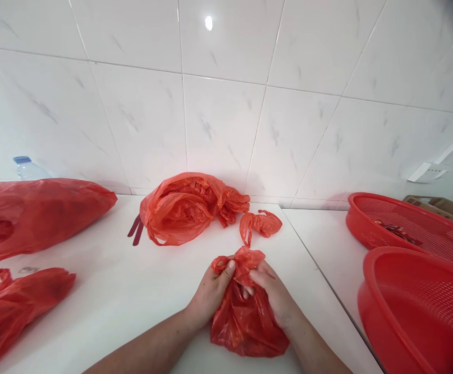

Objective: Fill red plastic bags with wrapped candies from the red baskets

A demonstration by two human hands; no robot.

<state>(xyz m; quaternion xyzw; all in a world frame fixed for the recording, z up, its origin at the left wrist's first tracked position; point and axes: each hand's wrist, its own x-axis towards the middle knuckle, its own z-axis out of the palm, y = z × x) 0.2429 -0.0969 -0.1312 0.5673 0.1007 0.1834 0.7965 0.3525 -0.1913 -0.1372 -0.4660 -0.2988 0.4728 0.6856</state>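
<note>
A red plastic bag (pixel 251 327) with something dark in it sits on the white table in front of me. My left hand (pixel 213 288) grips the left side of its gathered neck, thumb pressed on the plastic. On the other side, my right hand (pixel 271 291) has its fingers curled into the bag's top, closed on the plastic. The contents cannot be made out through the film. Just beyond my hands lies a small crumpled red bag (pixel 263 224). Behind it, a larger heap of red plastic bags (pixel 181 210) rests near the wall.
Two filled red bags, a long one (pixel 51 213) and a smaller one (pixel 27 298), lie at the left. A bottle (pixel 29 169) with a blue cap stands behind. Red plastic baskets (pixel 382 296) stand at the right, by a table seam. A tiled wall (pixel 222 119) bounds the back.
</note>
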